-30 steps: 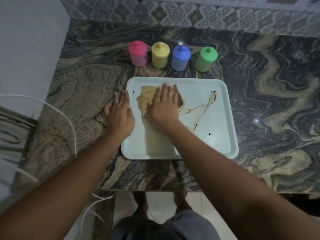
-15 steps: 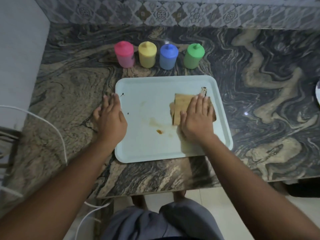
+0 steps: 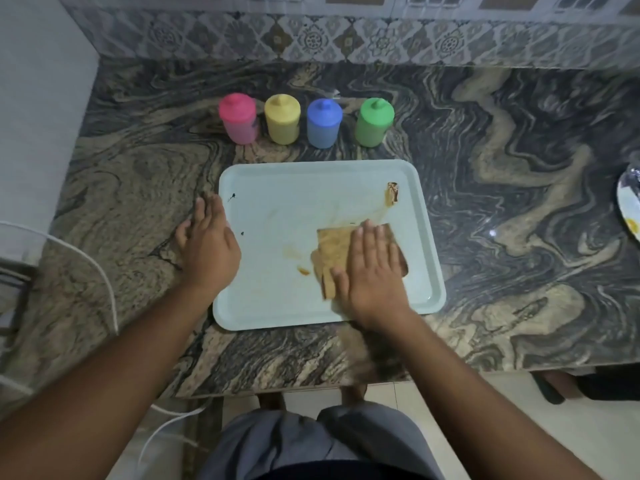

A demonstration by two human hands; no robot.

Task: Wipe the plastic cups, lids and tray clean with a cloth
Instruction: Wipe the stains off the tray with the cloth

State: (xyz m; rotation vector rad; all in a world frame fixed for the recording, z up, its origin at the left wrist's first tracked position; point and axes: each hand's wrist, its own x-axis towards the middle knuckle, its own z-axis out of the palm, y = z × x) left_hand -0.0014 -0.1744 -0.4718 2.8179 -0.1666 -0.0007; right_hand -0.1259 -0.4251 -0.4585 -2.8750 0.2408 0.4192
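A pale blue tray (image 3: 284, 306) lies on the marbled counter, smeared with brown stains, the darkest one near its far right corner. My right hand (image 3: 372, 275) lies flat with straight fingers on a folded tan cloth (image 3: 332, 251) at the tray's right half. My left hand (image 3: 209, 247) presses flat on the tray's left rim. Behind the tray stand lidded plastic cups in a row: pink (image 3: 239, 117), yellow (image 3: 282, 118), blue (image 3: 324, 123) and green (image 3: 374, 121).
A tiled wall runs behind the counter (image 3: 519, 202), and a plain wall closes the left side. A white plate's edge (image 3: 628, 206) shows at the far right. A white cable (image 3: 104, 278) hangs off the left. The counter's front edge is just below the tray.
My right hand has slid the cloth from the tray's left across to its right and then toward me, wiping off most of the brown streaks. My left hand stayed on the left rim.
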